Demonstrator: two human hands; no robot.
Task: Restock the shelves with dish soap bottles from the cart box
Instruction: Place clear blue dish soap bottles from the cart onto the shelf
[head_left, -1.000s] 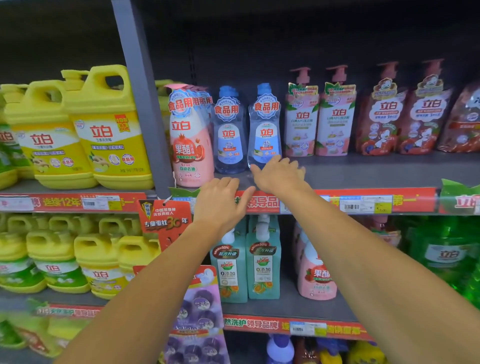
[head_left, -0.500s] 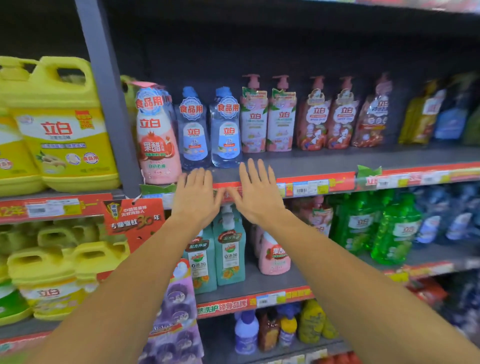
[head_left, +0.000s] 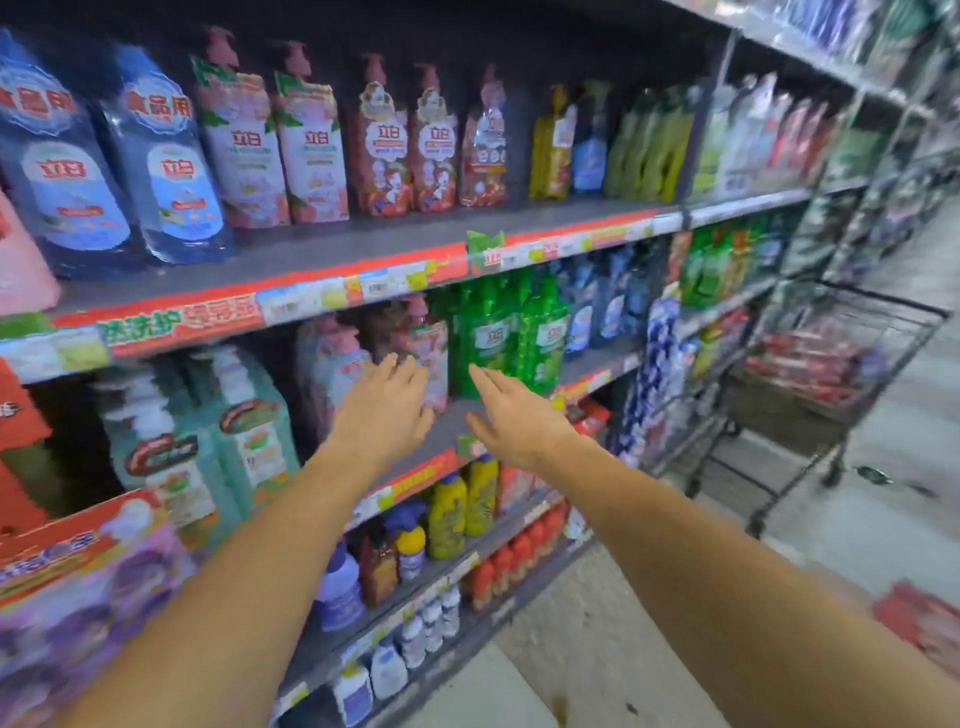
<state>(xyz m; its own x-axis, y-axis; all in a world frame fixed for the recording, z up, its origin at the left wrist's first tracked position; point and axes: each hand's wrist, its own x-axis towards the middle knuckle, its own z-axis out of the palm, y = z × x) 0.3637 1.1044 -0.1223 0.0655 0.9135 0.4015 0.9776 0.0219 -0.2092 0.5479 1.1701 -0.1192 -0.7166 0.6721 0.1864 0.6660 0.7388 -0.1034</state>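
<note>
My left hand (head_left: 387, 410) and my right hand (head_left: 511, 415) hang empty in the air in front of the second shelf, fingers spread, palms facing the goods. Two blue dish soap bottles (head_left: 166, 161) stand at the left of the upper shelf (head_left: 322, 254), with pink pump bottles (head_left: 311, 140) beside them. Green bottles (head_left: 491, 332) stand on the shelf just behind my right hand. A black wire cart (head_left: 831, 374) with a brown box and red packs inside stands at the right in the aisle. The view is blurred by motion.
Teal pump bottles (head_left: 244, 431) fill the second shelf on the left. Small yellow and white bottles (head_left: 447, 514) line the lower shelves. A purple hanging pack (head_left: 78, 603) juts out at bottom left. Grey floor (head_left: 597, 649) runs along the shelf toward the cart.
The view has swung right along the aisle, bringing the cart into sight. Both hands have left the upper shelf's edge and now hover lower, off to the right, still empty.
</note>
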